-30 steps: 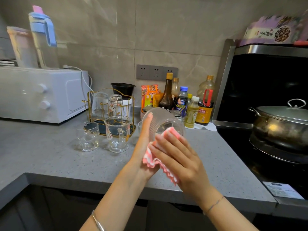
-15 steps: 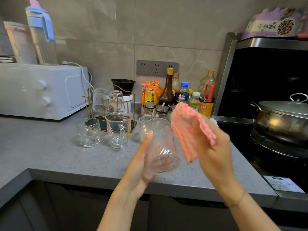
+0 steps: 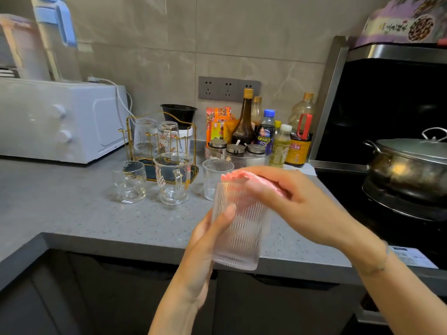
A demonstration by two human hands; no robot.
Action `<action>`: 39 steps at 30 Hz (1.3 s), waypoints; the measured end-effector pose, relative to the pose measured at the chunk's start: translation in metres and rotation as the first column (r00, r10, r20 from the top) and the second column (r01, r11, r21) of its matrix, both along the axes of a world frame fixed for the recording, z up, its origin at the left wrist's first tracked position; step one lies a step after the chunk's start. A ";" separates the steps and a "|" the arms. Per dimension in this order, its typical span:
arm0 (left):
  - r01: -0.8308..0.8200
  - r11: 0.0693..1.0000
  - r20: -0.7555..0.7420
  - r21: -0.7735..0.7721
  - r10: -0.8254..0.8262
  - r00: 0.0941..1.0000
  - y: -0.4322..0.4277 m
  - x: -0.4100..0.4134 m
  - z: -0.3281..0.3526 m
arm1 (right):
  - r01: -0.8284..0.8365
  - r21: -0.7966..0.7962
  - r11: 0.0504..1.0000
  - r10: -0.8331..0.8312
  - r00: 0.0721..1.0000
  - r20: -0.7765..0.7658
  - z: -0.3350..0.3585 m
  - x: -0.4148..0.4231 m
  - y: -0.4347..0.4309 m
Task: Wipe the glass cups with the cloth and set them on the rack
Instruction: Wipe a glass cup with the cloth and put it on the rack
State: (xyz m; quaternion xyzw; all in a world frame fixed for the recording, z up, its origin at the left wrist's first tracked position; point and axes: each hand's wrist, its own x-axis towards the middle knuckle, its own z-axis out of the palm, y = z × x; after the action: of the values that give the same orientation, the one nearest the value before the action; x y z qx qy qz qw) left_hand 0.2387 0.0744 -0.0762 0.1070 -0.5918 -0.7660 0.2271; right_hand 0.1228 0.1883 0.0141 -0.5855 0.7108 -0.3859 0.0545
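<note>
My left hand [image 3: 205, 240] grips a ribbed glass cup [image 3: 238, 228] upright above the counter's front edge. My right hand [image 3: 287, 197] holds the pink striped cloth [image 3: 244, 178] against the cup's rim, with part of the cloth pushed inside. On the grey counter [image 3: 72, 209] stand a second ribbed cup [image 3: 215, 177], a handled glass mug [image 3: 173, 177] and a small round glass [image 3: 129, 181]. Behind them the gold wire rack [image 3: 135, 139] carries two upturned glasses [image 3: 157, 135].
A white microwave [image 3: 63, 119] sits at the left with jugs on top. Sauce bottles [image 3: 266, 131] and lidded jars [image 3: 235, 151] line the back wall. A stove with a lidded steel pot [image 3: 408, 165] fills the right side.
The cup went from tilted with its mouth toward me to upright. My right hand lifted the cloth away, then brought it down onto the rim and into the cup.
</note>
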 end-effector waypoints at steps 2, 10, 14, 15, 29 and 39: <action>-0.008 1.000 0.019 -0.012 0.009 1.000 -0.002 0.004 -0.001 | -0.037 0.100 0.994 0.015 0.976 0.216 0.001 -0.010 -0.003; 0.098 0.994 0.069 0.036 -0.101 0.993 0.001 0.009 0.002 | -0.032 -0.056 0.998 0.040 0.989 0.143 -0.022 0.004 -0.007; 0.149 0.989 0.079 0.007 -0.150 0.986 0.002 0.006 0.002 | 0.061 -0.220 0.974 -0.025 0.987 0.160 -0.030 0.004 -0.012; 0.167 0.985 0.080 -0.037 -0.163 0.983 0.000 0.005 0.003 | 0.085 -0.244 0.966 -0.043 0.984 0.172 -0.029 0.003 -0.012; -0.302 0.824 -0.156 -0.480 0.259 0.953 -0.002 -0.021 0.007 | 0.179 -0.373 0.911 -0.223 0.972 -0.078 -0.025 -0.001 -0.014; -0.165 0.872 -0.146 -0.461 0.109 0.983 -0.011 -0.019 0.012 | 0.092 -0.113 0.989 -0.095 0.995 -0.020 0.006 -0.012 -0.010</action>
State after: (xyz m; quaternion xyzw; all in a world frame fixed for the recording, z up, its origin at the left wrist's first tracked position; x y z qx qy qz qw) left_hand 0.2195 0.0639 -0.0642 0.0459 -0.7369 -0.5862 0.3336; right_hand 0.1106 0.1786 0.0204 -0.5586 0.7153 -0.4198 -0.0054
